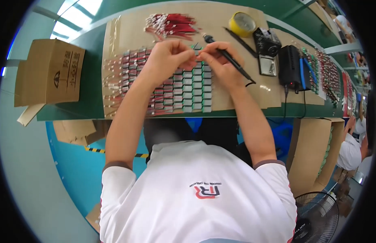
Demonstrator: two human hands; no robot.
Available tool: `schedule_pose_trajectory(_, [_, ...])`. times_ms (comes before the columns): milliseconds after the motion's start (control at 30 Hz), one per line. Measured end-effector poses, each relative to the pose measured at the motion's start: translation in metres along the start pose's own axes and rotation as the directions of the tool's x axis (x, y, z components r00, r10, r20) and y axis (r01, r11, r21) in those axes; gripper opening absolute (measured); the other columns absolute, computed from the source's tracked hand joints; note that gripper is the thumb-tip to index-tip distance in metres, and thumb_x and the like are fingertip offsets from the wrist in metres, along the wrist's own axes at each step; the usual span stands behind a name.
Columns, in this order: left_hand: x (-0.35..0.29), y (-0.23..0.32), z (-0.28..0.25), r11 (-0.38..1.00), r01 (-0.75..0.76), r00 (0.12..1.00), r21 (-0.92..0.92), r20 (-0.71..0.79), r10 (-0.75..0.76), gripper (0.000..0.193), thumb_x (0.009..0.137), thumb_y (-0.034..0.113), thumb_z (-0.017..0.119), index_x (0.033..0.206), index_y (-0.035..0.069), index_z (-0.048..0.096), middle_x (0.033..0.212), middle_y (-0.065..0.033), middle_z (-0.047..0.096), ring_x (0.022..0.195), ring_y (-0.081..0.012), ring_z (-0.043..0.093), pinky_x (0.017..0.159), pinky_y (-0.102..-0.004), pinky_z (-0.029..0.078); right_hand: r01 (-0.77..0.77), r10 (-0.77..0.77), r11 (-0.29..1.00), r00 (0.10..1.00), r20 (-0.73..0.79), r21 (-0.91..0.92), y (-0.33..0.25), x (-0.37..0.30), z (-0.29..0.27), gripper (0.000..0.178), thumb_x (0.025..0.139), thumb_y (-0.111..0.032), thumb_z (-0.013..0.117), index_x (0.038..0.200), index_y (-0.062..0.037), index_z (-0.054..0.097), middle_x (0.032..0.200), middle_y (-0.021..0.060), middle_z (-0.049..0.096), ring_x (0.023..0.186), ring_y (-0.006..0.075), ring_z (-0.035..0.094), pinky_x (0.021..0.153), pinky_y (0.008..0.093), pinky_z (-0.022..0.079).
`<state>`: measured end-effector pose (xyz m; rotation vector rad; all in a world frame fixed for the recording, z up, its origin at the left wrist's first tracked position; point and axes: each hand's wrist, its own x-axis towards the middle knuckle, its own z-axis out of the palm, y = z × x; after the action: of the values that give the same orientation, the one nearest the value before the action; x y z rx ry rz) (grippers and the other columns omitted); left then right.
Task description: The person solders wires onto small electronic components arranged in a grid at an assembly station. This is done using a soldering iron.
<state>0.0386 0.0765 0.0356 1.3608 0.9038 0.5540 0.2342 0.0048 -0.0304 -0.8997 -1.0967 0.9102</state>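
Note:
My left hand [168,60] is over the far part of a grid of small parts, its thumb and fingers pinched together. What lies between those fingertips is too small to make out. Close beside it, my right hand [225,65] is closed around a soldering iron [235,63], whose cable end points toward me. The thumb and index finger of that hand also pinch near the left fingertips. Beneath both hands, rows of small grey blocks with green edges [188,96] cover the board, many with red and white wires [125,81] trailing left.
A pile of red wires [172,25] lies at the back. Yellow tape roll [242,24], black holder [267,42], square tin [267,65] and black power unit [290,67] with blue-handled tool [304,73] stand right. A cardboard box [54,73] is left; a fan [316,216] lower right.

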Motion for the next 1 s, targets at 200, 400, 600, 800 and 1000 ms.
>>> schedule_pose_trajectory(200, [-0.007, -0.003, -0.012, 0.999, 0.042, 0.992, 0.001, -0.118, -0.042, 0.018, 0.102, 0.018, 0.074, 0.105, 0.001, 0.072, 0.082, -0.0030, 0.073, 0.068, -0.0077, 0.068, 0.056, -0.0210, 0.051, 0.174, -0.161, 0.972, 0.982, 0.094, -0.158, 0.008, -0.008, 0.014, 0.028, 0.089, 0.001, 0.084, 0.113, -0.0029, 0.071, 0.103, 0.0078, 0.077, 0.096, 0.0137, 0.075, 0.090, 0.0308, 0.061])
schedule_pose_trajectory(400, [-0.017, 0.003, -0.016, 0.964, -0.089, 0.996, 0.250, 0.044, 0.080, 0.016, 0.098, 0.019, 0.079, 0.101, 0.003, 0.076, 0.072, 0.0064, 0.063, 0.059, 0.0001, 0.053, 0.051, -0.0184, 0.038, 0.289, -0.272, 0.921, 0.957, 0.101, -0.262, -0.021, -0.001, 0.012, 0.027, 0.090, 0.005, 0.081, 0.114, -0.0019, 0.069, 0.113, 0.0141, 0.079, 0.102, 0.0202, 0.078, 0.090, 0.0315, 0.062])
schedule_pose_trajectory(600, [-0.007, -0.003, -0.015, 0.948, -0.131, 0.991, 0.290, 0.063, 0.118, 0.018, 0.094, 0.017, 0.083, 0.097, -0.001, 0.079, 0.068, 0.0065, 0.061, 0.060, -0.0003, 0.049, 0.054, -0.0213, 0.036, 0.439, -0.345, 0.752, 0.898, 0.273, -0.492, -0.023, 0.003, 0.003, 0.022, 0.087, 0.005, 0.081, 0.106, -0.0065, 0.077, 0.090, 0.0100, 0.076, 0.078, 0.0206, 0.073, 0.069, 0.0303, 0.058])
schedule_pose_trajectory(800, [0.001, 0.004, -0.019, 0.875, -0.157, 0.987, 0.457, 0.040, 0.156, 0.020, 0.089, 0.017, 0.086, 0.096, -0.002, 0.084, 0.065, 0.0043, 0.063, 0.061, -0.0036, 0.051, 0.057, -0.0248, 0.041, 0.431, -0.313, 0.705, 0.901, 0.299, -0.563, -0.029, 0.003, -0.008, 0.026, 0.087, 0.004, 0.081, 0.110, -0.0074, 0.078, 0.090, 0.0106, 0.076, 0.076, 0.0227, 0.073, 0.066, 0.0308, 0.056])
schedule_pose_trajectory(1000, [0.017, 0.001, -0.034, 0.828, -0.177, 0.976, 0.532, -0.015, 0.218, 0.023, 0.087, 0.020, 0.085, 0.100, 0.001, 0.085, 0.081, -0.0094, 0.080, 0.068, -0.0123, 0.070, 0.069, -0.0306, 0.058, 0.201, -0.150, 0.887, 0.977, 0.154, -0.415, -0.042, -0.002, -0.046, 0.046, 0.108, -0.014, 0.068, 0.147, 0.0075, 0.059, 0.108, 0.0157, 0.081, 0.093, 0.0207, 0.080, 0.087, 0.0315, 0.064])
